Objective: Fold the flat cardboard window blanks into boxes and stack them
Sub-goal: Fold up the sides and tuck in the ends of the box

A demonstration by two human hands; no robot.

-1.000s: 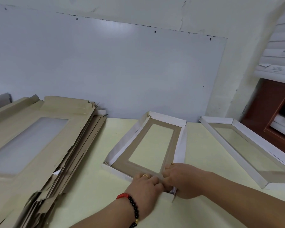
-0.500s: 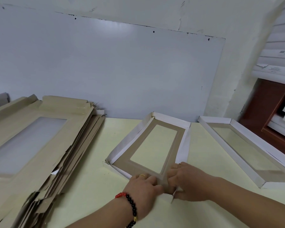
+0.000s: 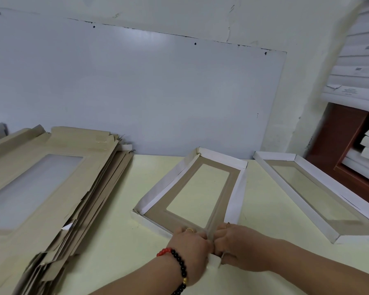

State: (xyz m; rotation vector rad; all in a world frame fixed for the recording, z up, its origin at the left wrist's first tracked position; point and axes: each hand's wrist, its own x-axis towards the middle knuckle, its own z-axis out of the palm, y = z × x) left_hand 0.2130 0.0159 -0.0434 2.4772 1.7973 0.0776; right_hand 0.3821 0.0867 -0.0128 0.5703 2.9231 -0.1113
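A half-folded window box (image 3: 173,184), brown inside with white raised walls and a clear window, lies in the middle of the pale yellow table (image 3: 119,235). My left hand (image 3: 190,245), with a ring and a bead bracelet, and my right hand (image 3: 239,245) grip its near right corner side by side, fingers curled over the wall and corner flap. A tall pile of flat brown window blanks (image 3: 41,188) lies at the left. A finished folded box (image 3: 307,188) sits at the right.
A grey-white board (image 3: 136,92) leans against the wall behind the table. White boxes are stacked on a brown shelf unit (image 3: 349,145) at the far right. Bare tabletop lies between the pile and the box in my hands.
The box has turned slightly and its near right corner has drawn closer to me. Both hands have closed tighter together on that corner.
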